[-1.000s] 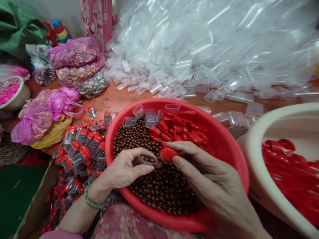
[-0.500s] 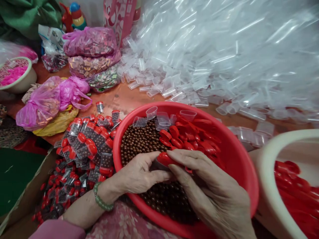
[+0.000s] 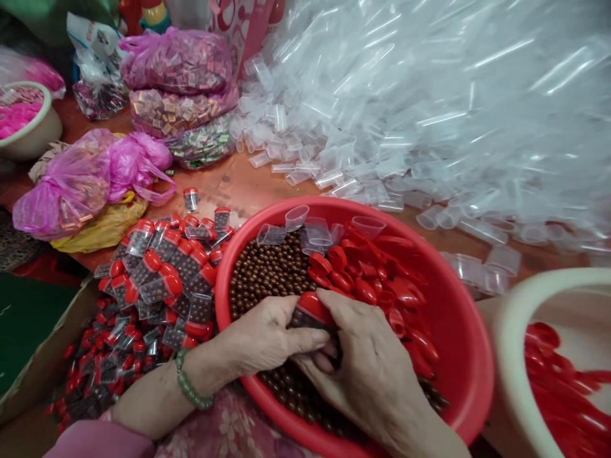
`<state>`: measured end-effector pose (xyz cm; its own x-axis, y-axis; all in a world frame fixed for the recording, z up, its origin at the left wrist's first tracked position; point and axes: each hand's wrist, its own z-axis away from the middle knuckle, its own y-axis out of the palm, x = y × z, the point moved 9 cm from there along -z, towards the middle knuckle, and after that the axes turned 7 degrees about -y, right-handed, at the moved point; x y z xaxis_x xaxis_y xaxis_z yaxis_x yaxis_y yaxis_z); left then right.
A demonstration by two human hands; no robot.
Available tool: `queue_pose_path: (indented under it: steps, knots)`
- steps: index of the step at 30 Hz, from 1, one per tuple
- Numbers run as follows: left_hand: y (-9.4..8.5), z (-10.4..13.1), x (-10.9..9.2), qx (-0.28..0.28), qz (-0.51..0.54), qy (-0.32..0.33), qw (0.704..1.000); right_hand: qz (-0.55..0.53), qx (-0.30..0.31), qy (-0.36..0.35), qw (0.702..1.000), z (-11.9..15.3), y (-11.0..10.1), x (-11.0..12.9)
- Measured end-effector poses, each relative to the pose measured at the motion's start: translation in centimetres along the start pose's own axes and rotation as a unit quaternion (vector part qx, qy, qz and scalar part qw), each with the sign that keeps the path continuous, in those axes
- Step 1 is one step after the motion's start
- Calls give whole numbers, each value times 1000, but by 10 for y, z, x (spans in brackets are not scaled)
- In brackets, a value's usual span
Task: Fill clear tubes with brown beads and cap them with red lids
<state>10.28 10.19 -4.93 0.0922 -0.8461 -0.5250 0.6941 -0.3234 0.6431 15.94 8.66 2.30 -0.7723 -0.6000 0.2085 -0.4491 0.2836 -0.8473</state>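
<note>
Over a red basin, my left hand and my right hand both grip one clear container with a red cap, filled with brown balls. The left thumb lies across its front, and the right fingers wrap its right side and underside. Brown balls fill the basin's left part and show below my hands. Red caps are heaped on the basin's right side. Several clear empty tubes rest along the far rim.
Filled red-capped containers are piled left of the basin, down into a cardboard box. A large heap of clear tubes covers the back right. Pink bags stand back left. A white tub with red pieces is at right.
My right hand has moved down and left, its fingers now wrapped around the container. The red cap now sits on the container, with the balls inside visible. The view has shifted slightly.
</note>
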Motion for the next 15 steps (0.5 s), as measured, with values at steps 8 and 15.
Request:
queue_pose_path:
  steps: [8, 15]
  knots:
    - [10, -1, -4, 30, -19, 18, 999, 0, -31, -16, 999, -8, -11, 5]
    - [5, -9, 7, 24, 28, -27, 999, -3, -42, -15, 999, -10, -11, 7]
